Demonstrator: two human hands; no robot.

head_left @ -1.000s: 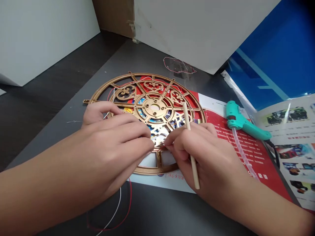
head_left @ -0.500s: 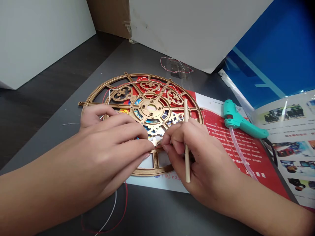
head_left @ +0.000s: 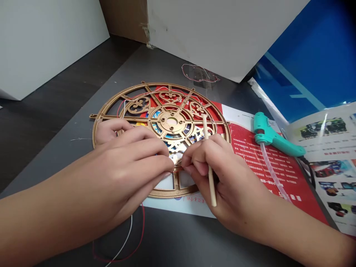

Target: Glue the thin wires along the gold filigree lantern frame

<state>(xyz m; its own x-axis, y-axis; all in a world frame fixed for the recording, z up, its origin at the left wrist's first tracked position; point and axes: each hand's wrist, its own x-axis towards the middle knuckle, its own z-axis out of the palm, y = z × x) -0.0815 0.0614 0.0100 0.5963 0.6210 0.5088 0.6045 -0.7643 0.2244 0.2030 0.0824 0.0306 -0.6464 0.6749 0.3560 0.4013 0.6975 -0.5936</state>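
Note:
A round gold openwork frame lies over printed sheets, with thin red and white wires along its upper part. My left hand rests over its lower left, thumb and index fingertips pressed together near the lower spoke; what they pinch is too small to tell. Just right of them, my right hand has its fingertips pinched together by a thin wire and holds a pale wooden stick between its fingers. Loops of the red and white wire hang below my left hand.
A teal glue gun with a clear glue stick lies at the right on a red printed sheet. Another wire loop lies behind the frame. White boxes stand at the back, and a blue-topped booklet is far right.
The wooden stick's upper end has tilted to the left. Both hands stay close together at the frame's lower part, with only slight finger movement.

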